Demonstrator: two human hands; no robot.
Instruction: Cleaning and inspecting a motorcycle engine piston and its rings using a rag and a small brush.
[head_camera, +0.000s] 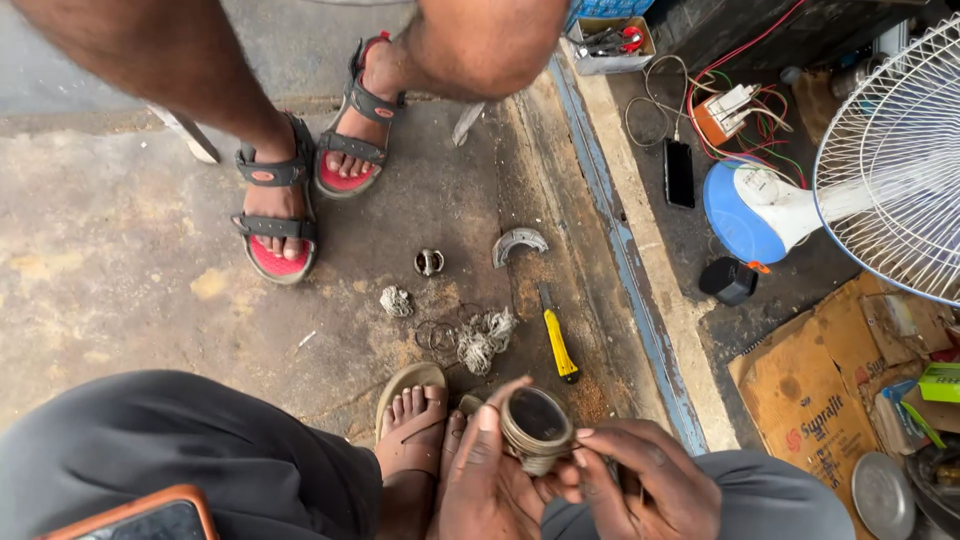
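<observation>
Looks like mid-inspection here: both hands, left hand (487, 478) and right hand (640, 480), pinch the round metal piston (536, 428) just above the floor (130, 240), yellow screwdriver (558, 345) nearby, so steady turning probably comes next.

Bare left hand (490, 480) and bare right hand (645, 480), no gloves, rings or watch visible. Short nails, fingers smudged with dark grime. No sleeves in view at the wrists. Dark grey trousers (180, 450) cover both legs, loose cloth with soft folds. Feet bare in tan flip-flops (410, 385); the thong strap runs between the toes. Only one sandal shows clearly, the other foot mostly hidden behind the hands.
</observation>
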